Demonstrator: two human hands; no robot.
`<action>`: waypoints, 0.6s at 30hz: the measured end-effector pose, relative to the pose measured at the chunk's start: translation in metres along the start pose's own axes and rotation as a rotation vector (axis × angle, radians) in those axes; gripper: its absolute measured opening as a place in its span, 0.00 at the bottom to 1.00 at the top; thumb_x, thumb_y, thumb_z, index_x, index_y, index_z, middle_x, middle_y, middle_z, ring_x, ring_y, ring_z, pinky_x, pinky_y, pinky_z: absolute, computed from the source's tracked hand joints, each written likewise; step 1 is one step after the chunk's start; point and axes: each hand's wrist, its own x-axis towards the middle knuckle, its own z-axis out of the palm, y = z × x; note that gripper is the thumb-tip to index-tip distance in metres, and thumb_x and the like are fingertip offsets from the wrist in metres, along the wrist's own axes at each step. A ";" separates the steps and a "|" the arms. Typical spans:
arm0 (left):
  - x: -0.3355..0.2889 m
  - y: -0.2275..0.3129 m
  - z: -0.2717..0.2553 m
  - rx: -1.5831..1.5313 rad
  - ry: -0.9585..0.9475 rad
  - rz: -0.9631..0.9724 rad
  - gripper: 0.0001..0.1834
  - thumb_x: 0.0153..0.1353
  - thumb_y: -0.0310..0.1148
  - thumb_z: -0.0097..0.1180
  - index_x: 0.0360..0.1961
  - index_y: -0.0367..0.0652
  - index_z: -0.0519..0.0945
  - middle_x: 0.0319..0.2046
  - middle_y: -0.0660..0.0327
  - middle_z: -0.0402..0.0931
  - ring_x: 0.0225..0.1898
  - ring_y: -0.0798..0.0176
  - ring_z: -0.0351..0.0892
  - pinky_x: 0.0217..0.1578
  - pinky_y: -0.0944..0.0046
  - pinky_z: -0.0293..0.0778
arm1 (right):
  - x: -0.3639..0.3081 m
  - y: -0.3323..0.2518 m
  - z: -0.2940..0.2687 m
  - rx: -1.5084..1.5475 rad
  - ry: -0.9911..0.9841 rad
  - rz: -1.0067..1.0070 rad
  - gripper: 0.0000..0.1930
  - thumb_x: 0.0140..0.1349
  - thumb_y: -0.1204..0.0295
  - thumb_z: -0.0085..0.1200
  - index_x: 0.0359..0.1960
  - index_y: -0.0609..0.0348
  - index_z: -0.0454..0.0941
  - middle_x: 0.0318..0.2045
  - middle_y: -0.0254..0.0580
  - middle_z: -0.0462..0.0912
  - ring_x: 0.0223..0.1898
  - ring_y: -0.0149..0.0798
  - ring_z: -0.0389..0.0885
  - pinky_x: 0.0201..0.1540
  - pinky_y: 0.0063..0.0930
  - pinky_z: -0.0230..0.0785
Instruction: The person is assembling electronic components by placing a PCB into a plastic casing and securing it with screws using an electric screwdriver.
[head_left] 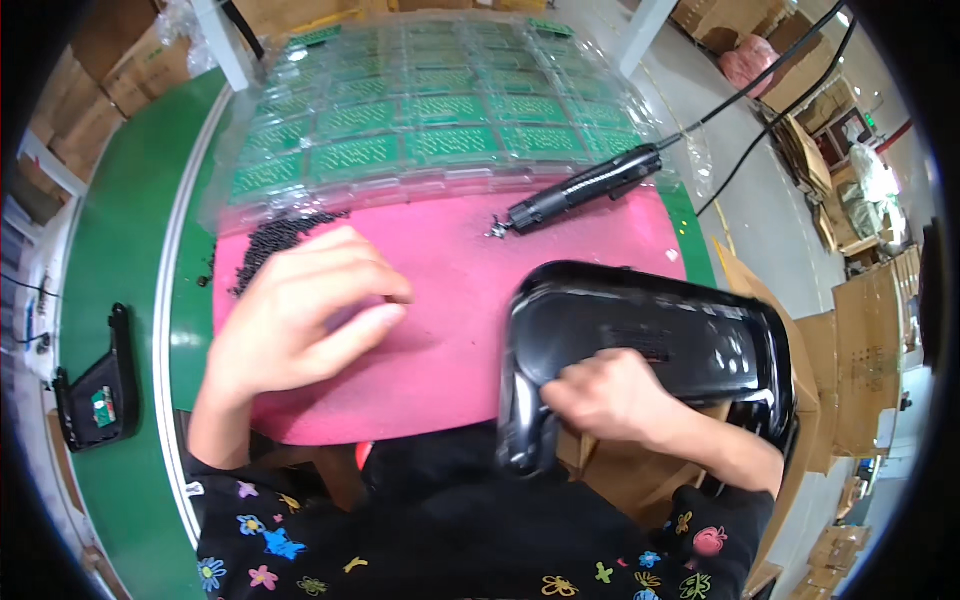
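Observation:
My left hand (305, 315) hovers over the left part of the pink mat (455, 370). Its fingers are curved, the thumb a little apart from them, and nothing shows between the tips. Just beyond it lies a pile of small black screws (268, 245), partly hidden by the hand. At the mat's right edge my right hand (610, 395) is closed on the near side of a shiny black plastic shell (570, 315); the fingertips are hidden. The shell is tilted, blurred at its left end, and overhangs the mat toward me.
A black electric screwdriver (585, 188) lies on the mat, its cable running off right. Behind it, clear plastic trays (440, 105) hold several green circuit boards. Another black shell (100, 400) with a small board rests on the green surface at left. Cardboard boxes (865, 360) stand at right.

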 end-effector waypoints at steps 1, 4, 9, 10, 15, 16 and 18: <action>0.002 -0.004 0.006 -0.009 -0.006 -0.022 0.06 0.57 0.24 0.61 0.36 0.34 0.83 0.32 0.55 0.81 0.37 0.53 0.80 0.43 0.56 0.76 | 0.018 -0.006 0.014 0.017 0.008 -0.079 0.07 0.48 0.69 0.56 0.22 0.52 0.69 0.15 0.32 0.71 0.17 0.37 0.77 0.19 0.34 0.69; 0.014 -0.010 0.020 0.038 -0.004 -0.094 0.15 0.59 0.29 0.62 0.46 0.35 0.80 0.44 0.52 0.80 0.47 0.47 0.78 0.52 0.53 0.72 | 0.070 -0.033 0.018 0.064 -0.011 -0.211 0.06 0.54 0.69 0.54 0.24 0.54 0.72 0.17 0.33 0.74 0.18 0.36 0.80 0.20 0.33 0.71; 0.007 -0.061 0.041 0.281 -0.151 -0.218 0.17 0.57 0.34 0.64 0.44 0.35 0.80 0.42 0.49 0.78 0.48 0.43 0.76 0.53 0.51 0.71 | 0.150 -0.030 -0.006 0.271 0.004 -0.447 0.14 0.60 0.60 0.57 0.29 0.58 0.75 0.19 0.38 0.77 0.21 0.43 0.81 0.23 0.36 0.72; 0.008 -0.064 0.040 0.256 -0.285 -0.318 0.15 0.58 0.34 0.63 0.43 0.35 0.81 0.43 0.49 0.79 0.50 0.44 0.77 0.54 0.52 0.71 | 0.171 -0.021 -0.017 0.283 0.024 -0.448 0.15 0.61 0.59 0.58 0.29 0.59 0.74 0.19 0.39 0.78 0.20 0.44 0.81 0.24 0.36 0.71; 0.000 -0.074 0.041 0.271 -0.153 -0.127 0.11 0.58 0.33 0.62 0.39 0.37 0.80 0.40 0.53 0.79 0.48 0.51 0.79 0.48 0.54 0.76 | 0.308 0.067 -0.025 0.119 0.642 -0.148 0.11 0.60 0.64 0.55 0.24 0.57 0.76 0.17 0.48 0.80 0.19 0.54 0.81 0.23 0.47 0.74; 0.000 -0.076 0.037 0.239 -0.231 -0.159 0.11 0.57 0.33 0.63 0.39 0.38 0.80 0.38 0.54 0.79 0.45 0.51 0.79 0.45 0.54 0.76 | 0.334 0.086 -0.027 0.102 0.608 -0.012 0.10 0.61 0.65 0.54 0.27 0.57 0.77 0.18 0.49 0.81 0.23 0.57 0.82 0.28 0.50 0.75; -0.001 -0.069 0.031 0.268 -0.151 -0.128 0.10 0.54 0.29 0.63 0.36 0.38 0.80 0.36 0.55 0.79 0.42 0.51 0.79 0.39 0.54 0.78 | 0.381 0.132 -0.017 0.078 0.473 0.215 0.11 0.62 0.64 0.52 0.40 0.58 0.76 0.34 0.55 0.84 0.39 0.59 0.84 0.41 0.53 0.75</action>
